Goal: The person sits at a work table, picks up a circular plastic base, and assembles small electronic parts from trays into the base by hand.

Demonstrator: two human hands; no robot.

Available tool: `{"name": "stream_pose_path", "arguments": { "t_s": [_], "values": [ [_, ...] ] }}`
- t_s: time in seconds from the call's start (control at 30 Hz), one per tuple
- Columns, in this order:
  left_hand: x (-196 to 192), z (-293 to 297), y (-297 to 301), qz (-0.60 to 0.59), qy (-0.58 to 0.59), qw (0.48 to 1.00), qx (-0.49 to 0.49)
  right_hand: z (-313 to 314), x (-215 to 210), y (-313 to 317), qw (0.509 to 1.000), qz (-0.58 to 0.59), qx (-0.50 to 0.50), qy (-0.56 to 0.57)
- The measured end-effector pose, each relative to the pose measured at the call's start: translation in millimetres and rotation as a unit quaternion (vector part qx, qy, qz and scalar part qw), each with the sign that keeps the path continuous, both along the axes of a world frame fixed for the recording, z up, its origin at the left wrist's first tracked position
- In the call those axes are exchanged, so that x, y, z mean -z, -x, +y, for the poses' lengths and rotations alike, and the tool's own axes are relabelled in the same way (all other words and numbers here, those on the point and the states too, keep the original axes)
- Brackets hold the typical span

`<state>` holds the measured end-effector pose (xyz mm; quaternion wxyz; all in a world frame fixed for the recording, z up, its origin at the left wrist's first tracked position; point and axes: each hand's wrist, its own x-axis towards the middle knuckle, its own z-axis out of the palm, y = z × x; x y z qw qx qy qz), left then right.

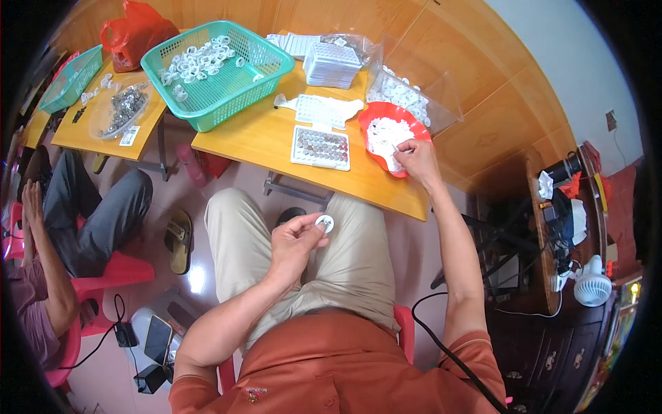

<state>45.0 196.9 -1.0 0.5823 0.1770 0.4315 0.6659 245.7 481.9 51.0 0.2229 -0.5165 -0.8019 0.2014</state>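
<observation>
Above my lap, my left hand (295,243) pinches a small round white part (325,223) with a darker centre between thumb and fingers. My right hand (418,163) reaches to the near right side of a red dish (423,133) heaped with tiny white pieces (390,135). Its fingertips are pressed together over the heap, and whatever they grip is too small to make out. Left of the dish, on the wooden table (376,186), lies an opened white tray (320,148) with rows of small round metallic pieces, its lid folded back.
A green basket (217,107) of white rings stands at the table's left. Behind the tray rise stacked white trays (332,65), beside a clear bag (400,93) of white parts. On the left table, a clear round tray (124,110) holds dark metal pieces. Another person (48,290) sits at far left.
</observation>
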Motion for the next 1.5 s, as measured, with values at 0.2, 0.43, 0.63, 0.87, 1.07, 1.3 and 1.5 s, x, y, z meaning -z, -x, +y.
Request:
{"name": "stream_pose_path", "arguments": {
  "t_s": [0.2,0.43,0.63,0.87,1.07,1.3,1.5],
  "values": [
    [1.5,-0.8,-1.1,-0.007,0.008,1.000,-0.002,-9.8,-3.9,4.0,0.998,-0.023,-0.021,-0.053],
    [2.0,-0.4,-1.4,-0.012,0.012,1.000,-0.003,-10.1,-5.5,3.6,0.997,-0.024,-0.048,-0.058],
    [3.9,0.9,-1.6,-0.012,0.010,1.000,-0.002,-19.1,-12.1,3.0,0.999,0.037,-0.033,-0.011],
    [0.0,-3.1,-4.1,-0.008,0.003,1.000,-0.011,-68.0,-29.3,16.7,0.966,0.233,-0.024,0.104],
    [-4.4,-6.8,-7.0,0.012,0.004,1.000,-0.014,-120.8,-28.2,31.1,0.915,0.322,-0.098,0.223],
    [-10.0,-7.5,-7.9,0.027,-0.002,1.000,-0.006,-160.5,-19.8,40.4,0.881,0.347,-0.131,0.295],
    [-6.2,-7.9,-5.7,0.013,-0.007,1.000,-0.014,-178.4,-13.0,44.3,0.880,0.325,-0.130,0.321]
  ]
}}
